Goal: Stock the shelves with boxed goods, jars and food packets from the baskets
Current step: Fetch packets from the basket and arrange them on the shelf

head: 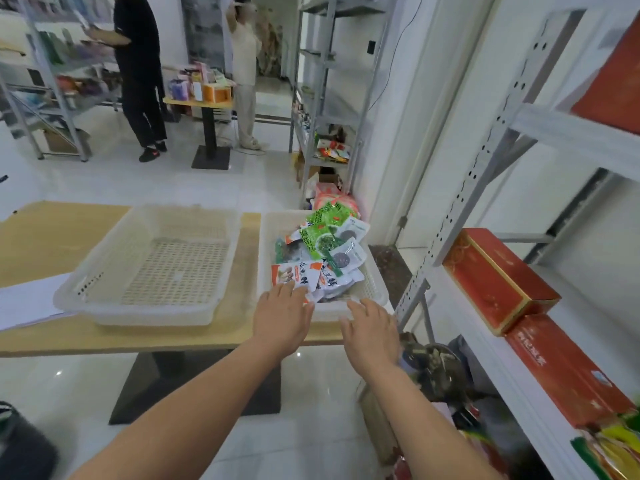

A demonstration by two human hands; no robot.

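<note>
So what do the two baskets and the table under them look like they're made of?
Left basket and right basket: translucent whitish plastic, going by the see-through walls and molded slots. Table: pale wood-look top with a matte finish, possibly laminate; the picture cannot settle that.

Can't read print on the food packets (322, 244). Can't confirm left hand (282, 318) contact with the front packet (294, 274), nor right hand (372, 332) contact with the basket (266, 244) rim, through motion blur. Lose red box (609, 81) and bright packets (613, 452) to right frame edge.
</note>
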